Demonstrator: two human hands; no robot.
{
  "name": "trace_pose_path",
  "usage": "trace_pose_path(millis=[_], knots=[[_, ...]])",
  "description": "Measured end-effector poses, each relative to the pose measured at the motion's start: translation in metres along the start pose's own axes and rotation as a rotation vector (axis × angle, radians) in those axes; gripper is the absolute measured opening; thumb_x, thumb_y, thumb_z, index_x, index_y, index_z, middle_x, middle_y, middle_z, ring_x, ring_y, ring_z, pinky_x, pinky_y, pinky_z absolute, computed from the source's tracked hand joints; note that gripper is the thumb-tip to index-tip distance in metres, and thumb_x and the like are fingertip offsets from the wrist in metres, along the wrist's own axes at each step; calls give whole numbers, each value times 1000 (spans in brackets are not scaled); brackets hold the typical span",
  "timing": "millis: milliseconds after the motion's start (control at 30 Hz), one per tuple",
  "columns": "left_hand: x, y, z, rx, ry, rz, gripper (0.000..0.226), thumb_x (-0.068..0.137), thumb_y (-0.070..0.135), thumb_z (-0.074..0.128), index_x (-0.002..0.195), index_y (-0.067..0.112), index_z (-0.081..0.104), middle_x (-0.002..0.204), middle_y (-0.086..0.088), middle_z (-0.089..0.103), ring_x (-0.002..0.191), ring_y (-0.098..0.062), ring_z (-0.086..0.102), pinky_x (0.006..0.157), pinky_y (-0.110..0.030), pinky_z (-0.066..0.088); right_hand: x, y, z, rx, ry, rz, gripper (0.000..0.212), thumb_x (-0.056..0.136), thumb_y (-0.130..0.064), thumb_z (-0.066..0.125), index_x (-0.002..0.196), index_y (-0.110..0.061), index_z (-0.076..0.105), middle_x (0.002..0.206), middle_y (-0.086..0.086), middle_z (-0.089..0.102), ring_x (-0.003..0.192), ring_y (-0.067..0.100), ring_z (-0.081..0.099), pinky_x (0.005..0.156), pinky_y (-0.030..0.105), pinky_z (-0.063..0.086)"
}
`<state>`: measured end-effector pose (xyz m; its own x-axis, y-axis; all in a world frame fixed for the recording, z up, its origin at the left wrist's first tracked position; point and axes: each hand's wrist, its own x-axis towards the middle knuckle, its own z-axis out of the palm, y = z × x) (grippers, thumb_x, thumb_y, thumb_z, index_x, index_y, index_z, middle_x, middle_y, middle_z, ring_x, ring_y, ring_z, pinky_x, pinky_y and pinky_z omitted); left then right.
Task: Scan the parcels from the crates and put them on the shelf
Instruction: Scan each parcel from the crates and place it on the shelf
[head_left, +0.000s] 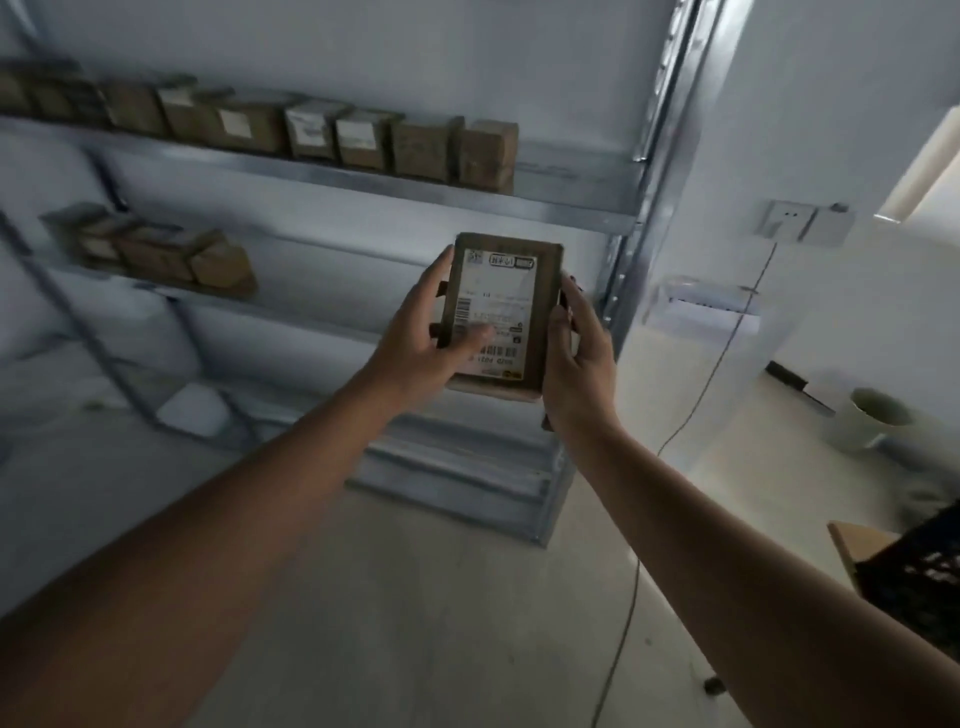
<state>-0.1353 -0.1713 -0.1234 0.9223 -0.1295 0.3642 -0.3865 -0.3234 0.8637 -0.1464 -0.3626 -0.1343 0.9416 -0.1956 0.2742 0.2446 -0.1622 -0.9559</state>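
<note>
Left hand (415, 338) and right hand (576, 358) clasp the parcel (498, 306) before the shelf (363, 182) lined with boxes (311, 135).

You hold a flat brown parcel (506, 312) upright before the metal shelf (363, 182), its white barcode label facing you. A row of brown parcels (322, 137) lines the upper level, a smaller cluster (156, 249) sits at the left of the level below, and a dark crate (930, 571) stands at lower right.
</note>
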Motion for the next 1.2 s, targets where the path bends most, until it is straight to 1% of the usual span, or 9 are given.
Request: trace_pose_path(millis=[67,133,267,333,533,767,833,1000,1200], knots=[[1,-19,-34,65,75,9,91,96,42,78,165,47,20,164,4,35,129,10,46,81,1,47,7,2,40,16,-31,3,42,113,-47,44,155,-50,47,140,10,56,124,28,65,97,51,63],[2,-36,-65,121,129,0,88,95,45,78,164,45,23,163,6,37,139,-1,46,84,-2,50,15,5,79,38,-73,9,42,114,-45,44,156,-49,47,139,11,57,122,29,67,93,50,64],[12,-77,-122,172,206,-69,83,94,47,78,161,45,30,161,5,41,144,-24,49,102,-45,60,39,17,156,16,-153,13,43,113,-45,43,156,-48,47,135,11,59,119,28,68,94,49,64],[22,-98,-149,197,228,-113,83,93,47,79,161,46,30,161,5,41,144,-24,49,104,-53,58,55,25,193,-16,-176,3,44,114,-45,42,158,-44,47,136,10,60,119,23,67,97,48,62],[71,-164,-231,225,254,-217,85,93,40,80,161,49,30,162,3,42,136,-25,58,98,-48,62,114,48,307,11,-283,50,45,115,-41,42,160,-41,45,139,10,59,127,26,63,106,51,57],[127,-241,-315,170,255,-294,91,94,27,82,164,44,26,166,0,37,144,-23,49,86,-10,56,176,66,427,-9,-349,98,45,115,-37,42,159,-38,47,138,10,61,125,25,64,106,51,56],[139,-261,-339,151,247,-316,93,93,27,83,164,44,26,165,1,39,144,-21,49,92,-15,57,188,72,458,-20,-359,112,45,114,-38,42,159,-40,47,137,9,61,123,24,65,105,51,58],[168,-320,-402,190,203,-335,93,93,31,82,165,45,24,166,6,38,148,-20,44,112,-50,53,212,93,542,-39,-334,164,44,114,-41,41,158,-45,46,135,9,61,119,23,67,101,50,60],[208,-399,-484,188,96,-348,94,92,29,83,165,44,26,166,5,37,142,-11,39,113,-36,40,226,117,647,-89,-224,220,44,114,-43,40,157,-47,46,135,7,63,125,26,65,103,54,57]])
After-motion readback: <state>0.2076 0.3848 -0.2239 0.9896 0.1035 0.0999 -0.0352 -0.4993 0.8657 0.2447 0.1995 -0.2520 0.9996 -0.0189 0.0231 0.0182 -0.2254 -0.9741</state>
